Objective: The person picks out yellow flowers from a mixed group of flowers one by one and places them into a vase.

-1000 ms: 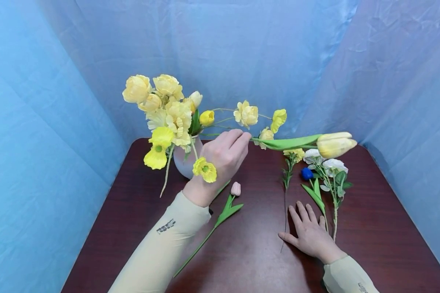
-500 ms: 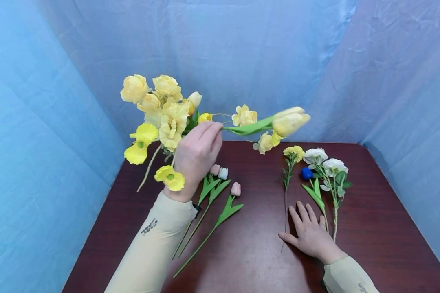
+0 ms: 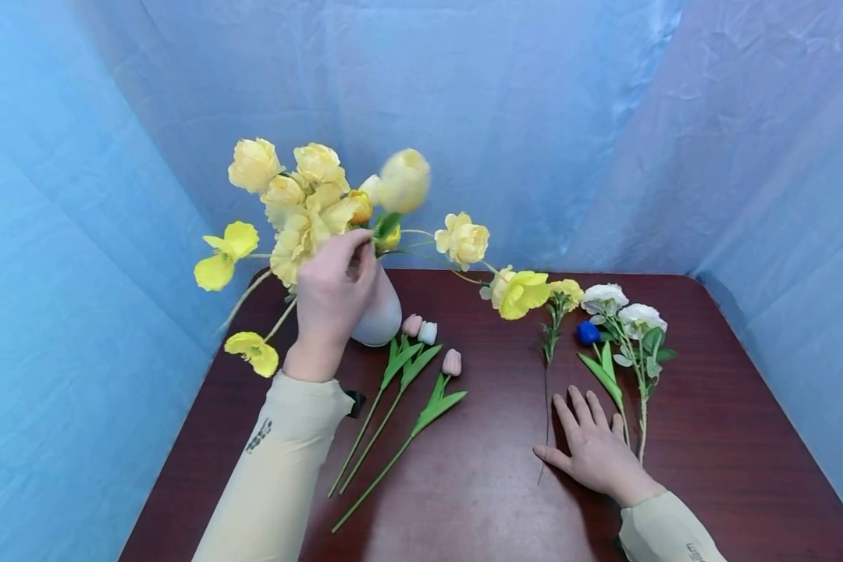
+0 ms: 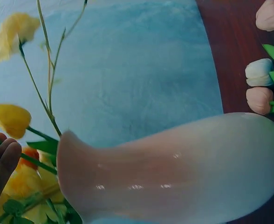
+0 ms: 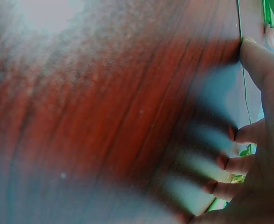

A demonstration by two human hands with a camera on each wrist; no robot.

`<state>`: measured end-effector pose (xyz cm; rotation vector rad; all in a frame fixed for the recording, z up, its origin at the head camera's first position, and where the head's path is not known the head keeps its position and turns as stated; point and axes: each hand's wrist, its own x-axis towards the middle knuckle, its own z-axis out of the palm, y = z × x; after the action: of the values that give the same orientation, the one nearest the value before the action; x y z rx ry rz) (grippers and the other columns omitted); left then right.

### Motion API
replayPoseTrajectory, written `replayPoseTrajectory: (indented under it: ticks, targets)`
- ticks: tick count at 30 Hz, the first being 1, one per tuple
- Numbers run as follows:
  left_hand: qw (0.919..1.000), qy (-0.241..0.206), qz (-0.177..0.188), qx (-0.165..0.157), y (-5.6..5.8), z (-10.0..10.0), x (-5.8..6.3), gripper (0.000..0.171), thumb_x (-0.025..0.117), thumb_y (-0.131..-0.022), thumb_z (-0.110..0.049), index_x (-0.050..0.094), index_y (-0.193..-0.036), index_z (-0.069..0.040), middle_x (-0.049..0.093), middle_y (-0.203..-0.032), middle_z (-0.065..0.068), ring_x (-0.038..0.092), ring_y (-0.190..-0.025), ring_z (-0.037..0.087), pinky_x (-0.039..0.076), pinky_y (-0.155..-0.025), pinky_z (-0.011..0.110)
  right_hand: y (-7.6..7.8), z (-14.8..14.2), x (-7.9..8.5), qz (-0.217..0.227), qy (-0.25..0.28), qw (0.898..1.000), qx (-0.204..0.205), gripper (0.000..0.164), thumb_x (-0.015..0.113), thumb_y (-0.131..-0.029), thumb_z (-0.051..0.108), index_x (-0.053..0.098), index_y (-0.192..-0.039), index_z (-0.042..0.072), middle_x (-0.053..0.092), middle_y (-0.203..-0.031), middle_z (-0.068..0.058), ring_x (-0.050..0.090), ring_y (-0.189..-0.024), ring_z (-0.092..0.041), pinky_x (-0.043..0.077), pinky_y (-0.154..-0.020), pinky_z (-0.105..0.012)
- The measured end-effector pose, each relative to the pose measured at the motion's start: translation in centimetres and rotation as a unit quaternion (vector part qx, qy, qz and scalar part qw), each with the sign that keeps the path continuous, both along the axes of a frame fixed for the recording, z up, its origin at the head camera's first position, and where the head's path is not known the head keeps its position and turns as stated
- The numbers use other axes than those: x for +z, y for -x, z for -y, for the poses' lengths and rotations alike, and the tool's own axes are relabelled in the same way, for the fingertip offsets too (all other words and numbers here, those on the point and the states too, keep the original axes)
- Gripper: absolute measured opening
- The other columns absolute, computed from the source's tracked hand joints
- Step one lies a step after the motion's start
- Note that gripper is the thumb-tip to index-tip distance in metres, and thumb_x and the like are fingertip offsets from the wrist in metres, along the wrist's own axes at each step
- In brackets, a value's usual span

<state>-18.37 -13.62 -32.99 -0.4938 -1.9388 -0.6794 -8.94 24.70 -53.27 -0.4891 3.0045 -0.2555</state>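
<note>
In the head view my left hand (image 3: 330,293) pinches the stem of a pale yellow tulip (image 3: 403,183), whose bloom is blurred and stands upright. This hand is over the mouth of a pinkish-white vase (image 3: 382,312), which holds several yellow flowers (image 3: 312,195). The left wrist view has the vase (image 4: 174,168) lying sideways across the picture, with a green stem running from my fingers (image 4: 6,161) to its rim. My right hand (image 3: 597,453) rests on the table with spread fingers. Its thumb touches the thin stem of a yellow carnation (image 3: 565,293).
Two pink tulips (image 3: 452,362) and a pale blue tulip (image 3: 427,333) lie on the dark wooden table (image 3: 485,468). To the right are a blue tulip (image 3: 588,333) and white flowers (image 3: 642,320). Drooping yellow poppies (image 3: 253,353) stick out beside the vase. Blue curtains (image 3: 520,117) enclose the table.
My left hand has moved left to the vase mouth, and its tulip has turned from lying sideways to upright. The poppies at both sides have shifted outward. My right hand has stayed still.
</note>
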Motion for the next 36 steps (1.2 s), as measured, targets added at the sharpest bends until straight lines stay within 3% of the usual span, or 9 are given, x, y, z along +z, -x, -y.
replayPoseTrajectory:
  ticks: [8,18,22,24,27,30,33,36]
  targets:
    - [0.9961,-0.067,0.058,-0.002,0.6,1.9,-0.5,0.010,0.062,-0.092,-0.010,0.067,-0.095,-0.002,0.069,-0.079,0.012,0.063,-0.065,0.017,0.054,-0.057,0.037,0.0,0.0,0.0,-0.005,0.004,1.000,0.000,0.094,0.055,-0.083,0.070,0.035,-0.145,0.002,0.026,-0.150,-0.029,0.019,-0.134,-0.052,0.021,-0.090,-0.082]
    - [0.9835,-0.036,0.157,0.083,0.7,2.2,-0.5,0.018,0.061,-0.090,-0.014,0.062,-0.075,-0.003,0.056,-0.060,0.012,0.054,-0.057,0.029,0.047,-0.054,0.047,0.1,-0.1,-0.3,-0.009,0.003,1.000,0.001,0.094,0.055,-0.083,0.070,0.034,-0.146,0.003,0.025,-0.150,-0.029,0.019,-0.135,-0.051,0.022,-0.090,-0.082]
    - [0.9791,-0.003,0.173,0.108,0.8,2.1,-0.7,0.028,0.059,-0.087,-0.010,0.050,-0.061,-0.008,0.051,-0.057,0.012,0.052,-0.062,0.036,0.046,-0.059,0.052,0.0,-0.1,-0.3,-0.006,0.003,1.000,0.001,0.095,0.054,-0.083,0.071,0.034,-0.146,0.003,0.025,-0.150,-0.029,0.019,-0.135,-0.052,0.021,-0.090,-0.083]
    - [0.9802,0.002,0.168,0.105,0.8,2.0,-0.7,0.030,0.059,-0.086,-0.007,0.047,-0.059,-0.008,0.050,-0.056,0.012,0.051,-0.064,0.037,0.046,-0.062,0.053,0.0,-0.1,-0.3,-0.004,0.003,1.000,0.001,0.095,0.054,-0.083,0.071,0.034,-0.146,0.003,0.025,-0.151,-0.029,0.019,-0.135,-0.052,0.021,-0.090,-0.083]
    - [0.9838,-0.006,0.154,0.091,0.7,1.8,-0.8,0.022,0.059,-0.087,-0.005,0.053,-0.066,-0.006,0.057,-0.062,0.014,0.054,-0.068,0.037,0.048,-0.067,0.052,0.0,-0.1,-0.3,-0.004,0.004,1.000,0.001,0.095,0.054,-0.083,0.071,0.034,-0.146,0.003,0.024,-0.151,-0.029,0.018,-0.135,-0.052,0.021,-0.090,-0.083]
    - [0.9857,-0.029,0.144,0.082,0.6,1.6,-1.0,0.006,0.063,-0.088,-0.007,0.065,-0.087,-0.001,0.066,-0.077,0.018,0.059,-0.073,0.035,0.050,-0.068,0.050,0.1,-0.2,-0.4,-0.006,0.004,1.000,0.001,0.094,0.054,-0.083,0.071,0.034,-0.146,0.003,0.024,-0.151,-0.028,0.018,-0.135,-0.051,0.021,-0.090,-0.082]
    - [0.9864,-0.054,0.134,0.078,0.5,1.4,-1.1,0.019,0.066,-0.091,-0.012,0.066,-0.106,-0.001,0.068,-0.089,0.018,0.062,-0.076,0.031,0.052,-0.068,0.048,0.1,-0.2,-0.4,-0.006,0.003,1.000,0.001,0.094,0.053,-0.084,0.071,0.034,-0.146,0.003,0.024,-0.151,-0.028,0.019,-0.135,-0.051,0.021,-0.090,-0.082]
    - [0.9877,-0.075,0.119,0.069,0.5,1.1,-1.1,0.019,0.066,-0.092,-0.017,0.065,-0.106,-0.004,0.066,-0.091,0.015,0.059,-0.072,0.026,0.051,-0.062,0.044,0.1,-0.2,-0.3,-0.005,0.002,1.000,0.002,0.094,0.054,-0.084,0.071,0.034,-0.146,0.003,0.025,-0.150,-0.029,0.019,-0.135,-0.051,0.021,-0.090,-0.082]
